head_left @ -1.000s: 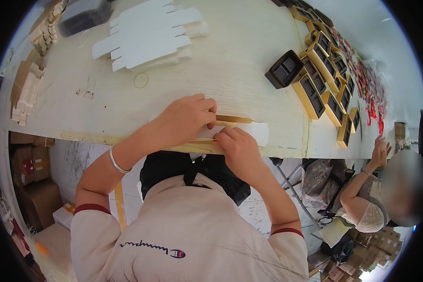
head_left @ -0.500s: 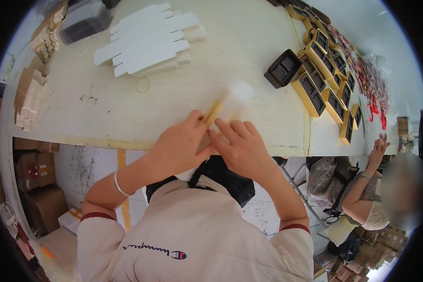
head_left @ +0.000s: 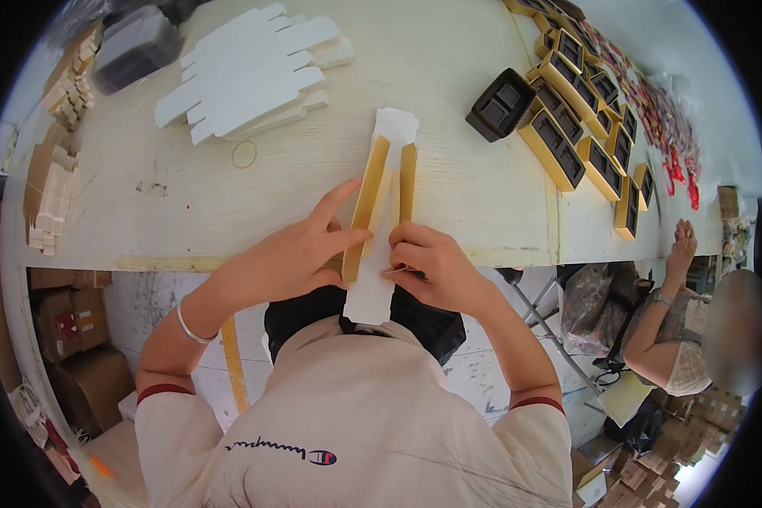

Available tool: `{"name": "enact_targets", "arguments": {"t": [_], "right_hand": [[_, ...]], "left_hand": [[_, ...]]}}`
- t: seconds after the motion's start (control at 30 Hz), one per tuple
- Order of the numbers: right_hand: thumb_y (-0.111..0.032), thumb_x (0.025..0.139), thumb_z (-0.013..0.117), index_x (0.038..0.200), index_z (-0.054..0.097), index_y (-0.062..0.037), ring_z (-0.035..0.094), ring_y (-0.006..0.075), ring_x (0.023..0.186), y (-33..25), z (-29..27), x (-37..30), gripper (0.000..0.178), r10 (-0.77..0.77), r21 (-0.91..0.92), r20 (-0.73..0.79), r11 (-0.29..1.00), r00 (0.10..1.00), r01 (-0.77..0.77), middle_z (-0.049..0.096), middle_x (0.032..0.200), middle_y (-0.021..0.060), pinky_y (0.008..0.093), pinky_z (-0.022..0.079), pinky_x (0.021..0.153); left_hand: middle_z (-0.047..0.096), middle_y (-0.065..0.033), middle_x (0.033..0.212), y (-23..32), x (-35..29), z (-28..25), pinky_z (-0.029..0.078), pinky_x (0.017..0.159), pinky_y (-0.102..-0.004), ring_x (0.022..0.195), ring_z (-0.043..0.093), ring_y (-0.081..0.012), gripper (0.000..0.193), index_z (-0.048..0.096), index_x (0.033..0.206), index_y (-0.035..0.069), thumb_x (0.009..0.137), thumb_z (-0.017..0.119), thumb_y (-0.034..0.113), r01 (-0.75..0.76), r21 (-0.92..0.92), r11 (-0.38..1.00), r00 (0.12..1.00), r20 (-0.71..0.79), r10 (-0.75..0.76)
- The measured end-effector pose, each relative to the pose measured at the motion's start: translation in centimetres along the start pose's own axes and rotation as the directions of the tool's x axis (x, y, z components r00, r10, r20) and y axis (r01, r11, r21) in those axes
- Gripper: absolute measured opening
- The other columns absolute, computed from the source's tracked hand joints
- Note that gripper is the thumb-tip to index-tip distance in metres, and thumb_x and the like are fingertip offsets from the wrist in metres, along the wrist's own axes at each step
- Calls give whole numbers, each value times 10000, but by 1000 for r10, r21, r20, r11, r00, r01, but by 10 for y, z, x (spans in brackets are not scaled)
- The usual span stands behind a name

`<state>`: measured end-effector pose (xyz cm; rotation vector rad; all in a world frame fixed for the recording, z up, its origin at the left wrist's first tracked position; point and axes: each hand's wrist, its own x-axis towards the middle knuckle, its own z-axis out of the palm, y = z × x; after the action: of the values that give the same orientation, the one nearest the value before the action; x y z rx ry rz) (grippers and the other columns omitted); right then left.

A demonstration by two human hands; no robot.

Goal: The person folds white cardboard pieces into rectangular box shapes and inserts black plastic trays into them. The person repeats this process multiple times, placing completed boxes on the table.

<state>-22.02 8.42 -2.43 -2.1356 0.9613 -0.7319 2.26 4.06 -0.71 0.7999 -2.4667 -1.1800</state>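
Observation:
A partly folded cardboard box (head_left: 369,298), white with two raised gold side walls, lies across the table's front edge before me. Its white far end rests on the table and its near white flap sticks out toward my body. My left hand (head_left: 300,245) grips the left gold wall near its close end, thumb below and index finger stretched along the outside. At the near end of the right gold wall, my right hand (head_left: 438,261) is closed with bent fingers, pinching a small flap there. Part of that wall is hidden behind its fingers.
Flat white box blanks (head_left: 245,72) are piled at the back left, near a rubber band (head_left: 244,154). A black tray (head_left: 501,105) stands beside gold boxes with black inserts (head_left: 553,151). Stacked plastic trays (head_left: 135,52) are at far left. Another person's hand (head_left: 684,241) is at right.
The box was blurred by motion and has now been drawn nearer, its gold walls standing apart and its white flap past the table edge. My hands have moved apart.

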Motion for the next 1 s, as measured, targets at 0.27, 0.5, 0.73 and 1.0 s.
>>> {"name": "enact_targets", "arguments": {"t": [0.27, 0.5, 0.73, 1.0], "right_hand": [[-12, 809, 636, 847, 496, -3, 548, 340, 779, -18, 5, 10, 145, 162, -97, 21, 983, 987, -159, 486, 870, 130, 409, 470, 665], [24, 799, 616, 1037, 520, -4, 568, 362, 925, -27, 0, 10, 258, 228, -18, 21, 974, 974, -227, 536, 1026, 160, 401, 480, 734], [94, 678, 613, 1260, 538, -11, 558, 299, 1081, -19, 7, -26, 596, -128, -447, -49, 890, 991, 92, 527, 1290, 185, 353, 481, 810], [86, 740, 664, 967, 604, -5, 573, 263, 737, 5, 22, -5, 252, -127, 5, -362, 990, 923, 138, 629, 892, 84, 342, 475, 624]], "left_hand": [[642, -60, 937, -6, 11, 36, 495, 580, -328, 695, 602, -233, 146, 673, 846, 37, 719, 744, 33, -182, 179, 967, 943, -246, 223], [600, -70, 780, 4, 12, 49, 468, 539, -320, 617, 582, -247, 102, 670, 847, 28, 758, 711, 0, -83, 77, 994, 919, -379, 106], [594, -76, 760, 8, 10, 43, 454, 516, -296, 579, 571, -206, 103, 659, 864, 17, 776, 692, -24, 0, -39, 999, 941, -338, -13], [623, -87, 840, 9, 8, 18, 451, 624, -269, 634, 526, -144, 218, 565, 1090, 5, 925, 615, 138, 155, -666, 730, 972, -29, -233]]}}
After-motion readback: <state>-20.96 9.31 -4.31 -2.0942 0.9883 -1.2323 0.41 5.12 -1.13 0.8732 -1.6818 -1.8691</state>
